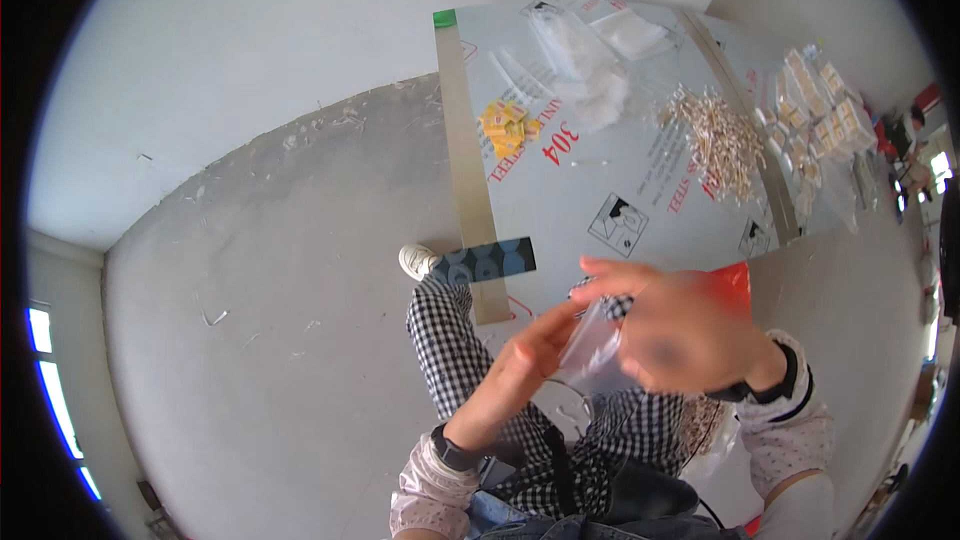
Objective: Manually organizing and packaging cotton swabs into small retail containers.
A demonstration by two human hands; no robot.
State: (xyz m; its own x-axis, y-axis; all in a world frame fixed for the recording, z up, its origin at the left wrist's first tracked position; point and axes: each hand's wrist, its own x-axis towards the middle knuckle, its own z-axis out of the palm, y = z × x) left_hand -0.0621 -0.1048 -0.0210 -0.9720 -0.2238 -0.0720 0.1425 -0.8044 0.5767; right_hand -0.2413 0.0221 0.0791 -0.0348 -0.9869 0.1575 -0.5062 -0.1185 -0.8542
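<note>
A small clear plastic bag (592,348) is held up over my lap. The fingers of my left hand (528,352) close on its left edge. On the bag's other side is my right hand (685,330), blurred, with its fingers stretched to the left and its thumb lower and apart from them. I see nothing held in it, though its palm side is partly hidden. Beyond both hands, on the table, lie a loose heap of cotton swabs (718,140) and a small pile of yellow packets (505,128).
Clear plastic bags (580,50) lie toward the table's far side, and stacked packs (825,115) at its right. The film-covered tabletop (570,205) has taped edges. Something red (735,287) sits behind my right hand; more swabs (703,425) are beside my lap.
</note>
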